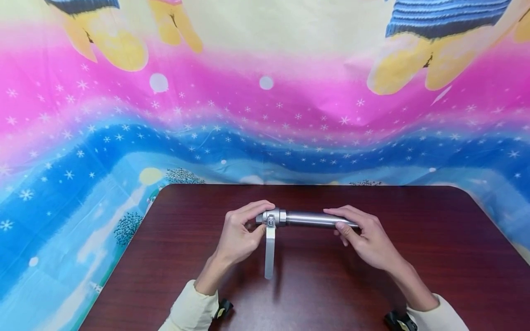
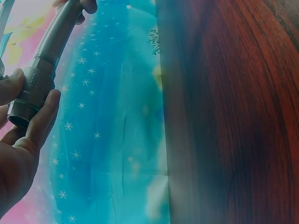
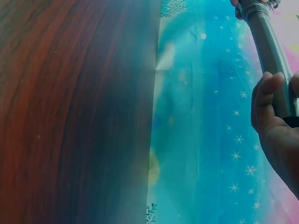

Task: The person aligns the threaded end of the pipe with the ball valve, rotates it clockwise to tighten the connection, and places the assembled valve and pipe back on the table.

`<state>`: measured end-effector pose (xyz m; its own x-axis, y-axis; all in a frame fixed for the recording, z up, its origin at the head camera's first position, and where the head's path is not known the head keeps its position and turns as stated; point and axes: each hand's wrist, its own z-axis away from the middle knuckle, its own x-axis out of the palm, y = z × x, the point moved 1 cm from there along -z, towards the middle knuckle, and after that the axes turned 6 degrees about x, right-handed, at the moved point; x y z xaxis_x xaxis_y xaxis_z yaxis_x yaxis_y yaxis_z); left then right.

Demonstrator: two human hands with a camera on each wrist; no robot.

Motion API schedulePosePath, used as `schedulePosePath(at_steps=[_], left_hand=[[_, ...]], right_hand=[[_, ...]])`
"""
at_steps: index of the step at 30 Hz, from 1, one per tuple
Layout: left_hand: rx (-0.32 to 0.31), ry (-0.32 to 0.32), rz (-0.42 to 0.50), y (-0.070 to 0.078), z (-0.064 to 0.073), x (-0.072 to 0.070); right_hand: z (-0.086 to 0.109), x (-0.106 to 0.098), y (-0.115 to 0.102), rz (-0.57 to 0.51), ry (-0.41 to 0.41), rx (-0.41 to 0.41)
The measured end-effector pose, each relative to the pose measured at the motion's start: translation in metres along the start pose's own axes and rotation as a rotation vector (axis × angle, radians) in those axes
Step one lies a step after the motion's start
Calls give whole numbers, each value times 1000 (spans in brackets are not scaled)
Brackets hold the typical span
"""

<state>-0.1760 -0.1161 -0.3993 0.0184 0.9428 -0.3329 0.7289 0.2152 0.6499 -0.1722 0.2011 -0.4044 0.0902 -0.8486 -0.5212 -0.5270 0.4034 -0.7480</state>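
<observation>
A metal ball valve [image 1: 271, 214] with a long flat lever handle [image 1: 269, 257] is joined to a steel pipe [image 1: 308, 218]. My left hand [image 1: 240, 234] grips the valve body at its left end, thumb in front and fingers behind. Toward the pipe's other end, my right hand [image 1: 366, 234] holds it between thumb and fingers. The pipe lies level across the head view, held above the table, and the lever points toward me. In the left wrist view the valve's open end [image 2: 21, 116] faces the camera. The right wrist view shows the pipe [image 3: 271, 51] running through the right fingers.
A dark red-brown wooden table [image 1: 331, 294] with rounded far corners lies beneath the hands. Behind and to the left hangs a colourful cloth [image 1: 265, 110] with snowflakes. Dark straps [image 1: 223, 309] show at the cuffs of both pale sleeves [image 1: 194, 305].
</observation>
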Motion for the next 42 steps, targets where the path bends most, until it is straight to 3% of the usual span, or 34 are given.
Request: schedulePosePath(at_steps=[9, 17, 24, 33, 42], left_hand=[[-35, 4, 17, 1, 2, 2], [-62, 16, 16, 0, 2, -1], [-40, 16, 9, 0, 0, -3], [-22, 20, 14, -1, 0, -4], [-6, 8, 12, 0, -1, -5]], right_hand=[[1, 1, -4, -13, -55, 30], [2, 5, -5, 91, 7, -48], [2, 7, -1, 122, 51, -98], [2, 7, -3, 152, 70, -90], [1, 7, -2, 75, 34, -60]])
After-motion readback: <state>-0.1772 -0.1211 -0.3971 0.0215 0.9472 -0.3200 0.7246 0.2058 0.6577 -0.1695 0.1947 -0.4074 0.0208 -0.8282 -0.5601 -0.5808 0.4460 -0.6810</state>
